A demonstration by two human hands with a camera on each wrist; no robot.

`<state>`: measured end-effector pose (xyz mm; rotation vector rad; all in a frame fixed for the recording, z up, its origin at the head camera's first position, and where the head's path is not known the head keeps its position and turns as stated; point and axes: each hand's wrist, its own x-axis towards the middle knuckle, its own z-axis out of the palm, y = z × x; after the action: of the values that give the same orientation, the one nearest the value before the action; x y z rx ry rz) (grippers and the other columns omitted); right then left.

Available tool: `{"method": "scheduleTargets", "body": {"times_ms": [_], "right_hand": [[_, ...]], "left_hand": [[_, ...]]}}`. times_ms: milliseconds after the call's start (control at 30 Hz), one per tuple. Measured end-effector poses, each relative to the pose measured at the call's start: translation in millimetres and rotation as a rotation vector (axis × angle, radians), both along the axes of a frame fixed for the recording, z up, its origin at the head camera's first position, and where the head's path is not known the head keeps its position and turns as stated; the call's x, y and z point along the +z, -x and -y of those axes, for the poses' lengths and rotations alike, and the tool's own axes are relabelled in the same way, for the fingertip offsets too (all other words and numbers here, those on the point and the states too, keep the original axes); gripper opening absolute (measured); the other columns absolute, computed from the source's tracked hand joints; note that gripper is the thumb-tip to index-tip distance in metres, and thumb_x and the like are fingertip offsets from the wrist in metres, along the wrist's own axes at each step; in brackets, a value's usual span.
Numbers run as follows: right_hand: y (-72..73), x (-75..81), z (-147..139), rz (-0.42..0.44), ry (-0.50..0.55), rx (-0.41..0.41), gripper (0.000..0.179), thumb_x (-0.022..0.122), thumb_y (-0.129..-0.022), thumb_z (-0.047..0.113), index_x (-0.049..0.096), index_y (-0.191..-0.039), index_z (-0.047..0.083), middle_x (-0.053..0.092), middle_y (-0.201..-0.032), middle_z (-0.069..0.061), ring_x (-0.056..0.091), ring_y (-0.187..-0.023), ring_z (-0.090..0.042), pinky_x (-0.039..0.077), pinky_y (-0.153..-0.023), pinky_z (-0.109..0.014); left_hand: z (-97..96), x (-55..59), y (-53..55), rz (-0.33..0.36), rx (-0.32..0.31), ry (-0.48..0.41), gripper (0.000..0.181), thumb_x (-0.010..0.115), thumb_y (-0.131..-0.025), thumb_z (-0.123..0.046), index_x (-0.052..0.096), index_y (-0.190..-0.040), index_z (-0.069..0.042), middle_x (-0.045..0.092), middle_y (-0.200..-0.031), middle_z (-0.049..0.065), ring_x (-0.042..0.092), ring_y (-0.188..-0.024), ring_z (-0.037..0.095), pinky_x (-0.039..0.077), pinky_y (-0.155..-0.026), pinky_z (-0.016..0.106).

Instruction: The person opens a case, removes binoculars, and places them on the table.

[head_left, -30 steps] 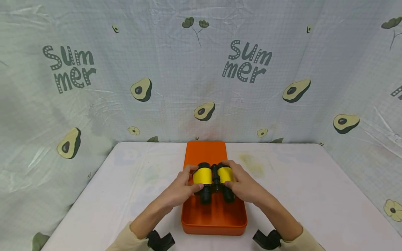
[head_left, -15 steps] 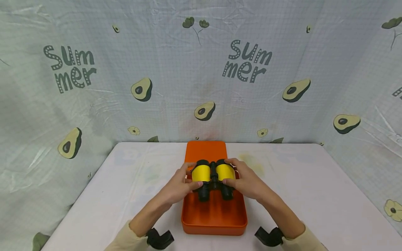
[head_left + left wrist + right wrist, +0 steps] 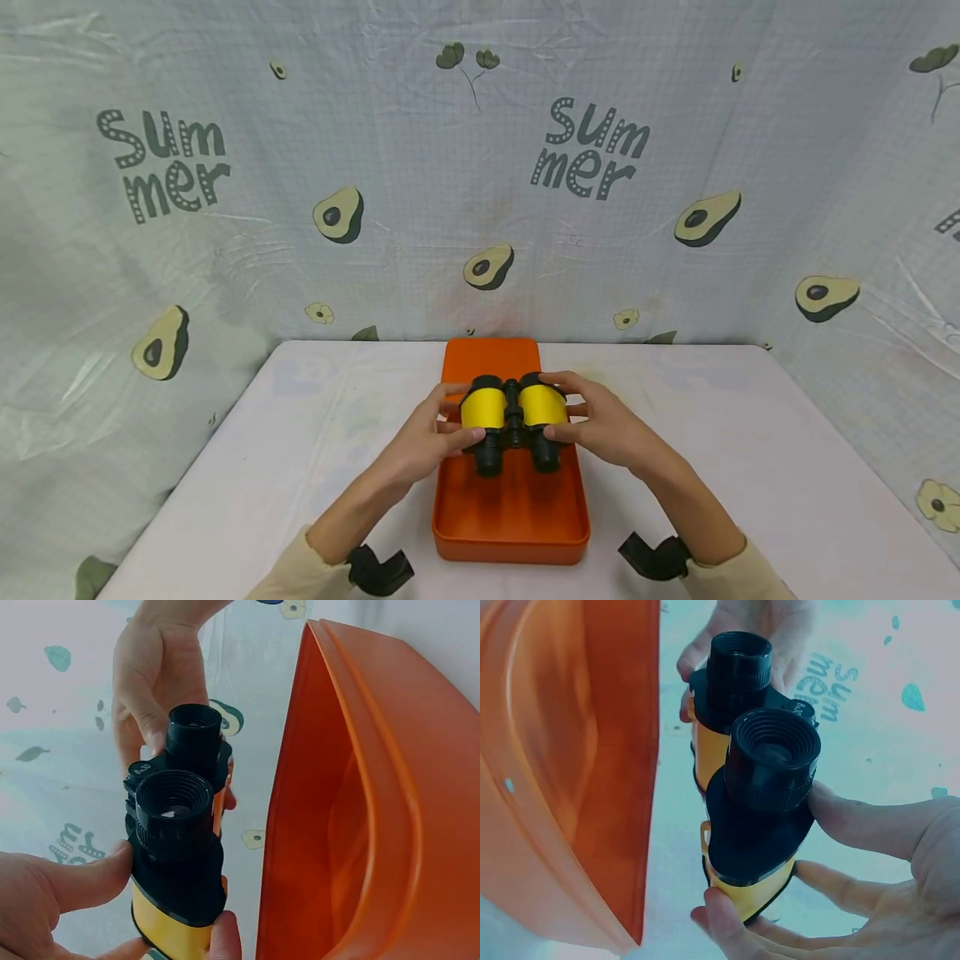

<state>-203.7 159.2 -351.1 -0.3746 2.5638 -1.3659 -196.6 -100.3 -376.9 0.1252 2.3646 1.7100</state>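
A pair of yellow and black binoculars (image 3: 513, 417) is held up over the orange box (image 3: 512, 546), eyepieces pointing back toward the person. My left hand (image 3: 420, 437) grips the left barrel, thumb near the eyepiece end and fingers around the outer side. On the right barrel, my right hand (image 3: 603, 421) does the same. The left wrist view shows the binoculars (image 3: 176, 825) beside the box's open side (image 3: 375, 825), apart from its rim. From the right wrist, the black eyepieces (image 3: 772, 750) and part of the yellow body are visible, with fingertips curled underneath.
An orange lid or flap (image 3: 491, 358) lies behind the box, partly hidden by the binoculars. The white table (image 3: 337, 400) extends to both sides. A curtain (image 3: 420, 150) printed with avocados hangs behind. Black wrist mounts (image 3: 381, 571) sit on both forearms.
Both hands have raised the binoculars slightly and shifted them away from the person, uncovering more of the box's inside. The right hand has moved a little to the right. The box has stayed put.
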Motion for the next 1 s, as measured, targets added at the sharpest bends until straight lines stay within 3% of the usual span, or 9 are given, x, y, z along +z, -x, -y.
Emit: {"method": "scheduleTargets", "body": {"times_ms": [233, 733, 1000], "right_hand": [[5.0, -0.5, -6.8, -0.098, 0.009, 0.044, 0.066, 0.078, -0.091, 0.011, 0.050, -0.151, 0.010, 0.047, -0.157, -0.019, 0.051, -0.136, -0.050, 0.054, -0.103, -0.057], [11.6, 0.9, -16.4, -0.113, -0.002, 0.050, 0.067, 0.079, -0.091, 0.015, 0.050, -0.152, 0.012, 0.044, -0.160, -0.017, 0.049, -0.138, -0.052, 0.052, -0.104, -0.062], [14.1, 7.9, -21.3, -0.088, 0.000, 0.026, 0.068, 0.078, -0.092, 0.017, 0.049, -0.153, 0.015, 0.042, -0.162, -0.017, 0.046, -0.140, -0.053, 0.053, -0.103, -0.062]], "left_hand": [[-3.0, -3.9, 2.6, -0.031, 0.022, -0.050, 0.065, 0.079, -0.092, -0.014, 0.048, -0.149, -0.019, 0.049, -0.144, 0.019, 0.058, -0.109, 0.029, 0.062, -0.088, 0.036], [-8.1, -1.2, 5.2, -0.049, 0.026, -0.083, 0.065, 0.079, -0.092, -0.016, 0.048, -0.149, -0.018, 0.049, -0.144, 0.019, 0.064, -0.110, 0.028, 0.062, -0.090, 0.038], [-13.9, 6.8, 13.5, -0.036, 0.016, -0.083, 0.068, 0.080, -0.091, -0.016, 0.047, -0.149, -0.017, 0.047, -0.147, 0.019, 0.066, -0.110, 0.028, 0.063, -0.090, 0.038]]}}
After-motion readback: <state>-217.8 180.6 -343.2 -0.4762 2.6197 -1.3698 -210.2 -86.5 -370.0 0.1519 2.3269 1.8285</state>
